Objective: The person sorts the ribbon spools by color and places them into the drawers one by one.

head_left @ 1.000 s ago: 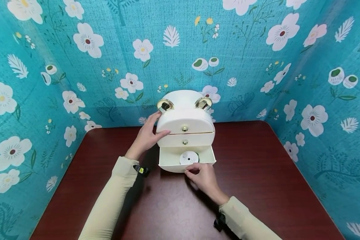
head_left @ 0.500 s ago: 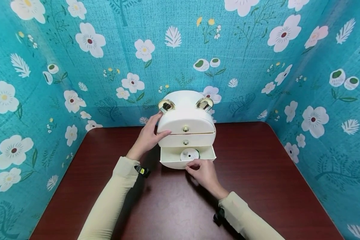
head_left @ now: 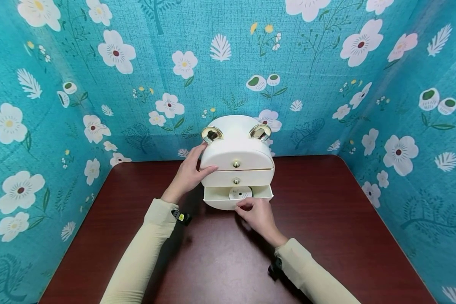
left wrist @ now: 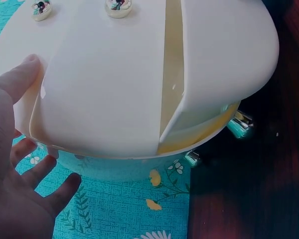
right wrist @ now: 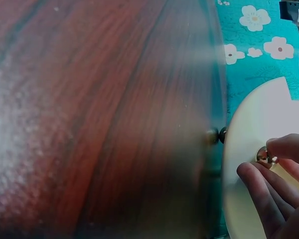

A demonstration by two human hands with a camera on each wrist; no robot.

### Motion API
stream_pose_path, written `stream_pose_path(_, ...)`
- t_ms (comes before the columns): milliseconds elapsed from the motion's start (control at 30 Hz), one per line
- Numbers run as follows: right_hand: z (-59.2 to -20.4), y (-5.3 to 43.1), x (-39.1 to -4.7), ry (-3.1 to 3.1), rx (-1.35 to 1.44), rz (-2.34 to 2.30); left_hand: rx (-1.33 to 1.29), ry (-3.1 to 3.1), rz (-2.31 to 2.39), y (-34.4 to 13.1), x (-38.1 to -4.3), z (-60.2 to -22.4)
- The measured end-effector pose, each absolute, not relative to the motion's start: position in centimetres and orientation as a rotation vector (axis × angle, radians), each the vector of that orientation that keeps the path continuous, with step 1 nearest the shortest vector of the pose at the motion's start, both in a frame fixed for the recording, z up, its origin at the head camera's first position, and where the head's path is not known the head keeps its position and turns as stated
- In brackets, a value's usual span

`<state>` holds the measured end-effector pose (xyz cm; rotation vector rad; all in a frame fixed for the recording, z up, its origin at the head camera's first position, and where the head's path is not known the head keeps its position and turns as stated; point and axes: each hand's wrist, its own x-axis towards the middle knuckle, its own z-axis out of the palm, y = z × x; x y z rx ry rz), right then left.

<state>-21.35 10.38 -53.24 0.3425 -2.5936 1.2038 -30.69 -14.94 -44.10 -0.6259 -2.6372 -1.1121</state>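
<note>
A white rounded cabinet (head_left: 235,135) with two gold-rimmed knobs like eyes on top stands at the table's back. Its bottom drawer (head_left: 220,204) is pulled partly out, and a white round disc-like thing (head_left: 240,193) with a dark centre hole lies inside. My left hand (head_left: 188,173) rests against the cabinet's left side, thumb on the front and the other fingers spread, as the left wrist view also shows. At the bottom drawer's front, my right hand (head_left: 259,217) pinches a small gold knob (right wrist: 263,155) between thumb and fingers.
The middle drawer (head_left: 216,179) and top drawer (head_left: 222,161) are closed, each with a gold knob. The dark red table (head_left: 319,202) has blue flowered cloth (head_left: 144,63) behind it and along both sides.
The bottom drawer has slid further into the cabinet, and my right hand has gone with it, away from me. Less of the disc-like thing shows. My left hand keeps its place.
</note>
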Motion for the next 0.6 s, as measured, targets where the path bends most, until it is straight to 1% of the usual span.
stream_pose_path(600, -53.1, 10.1, -22.7, -2.6, 0.333, 1.161, -0.601, -2.651, -1.149, -15.0, -30.5, -44.0)
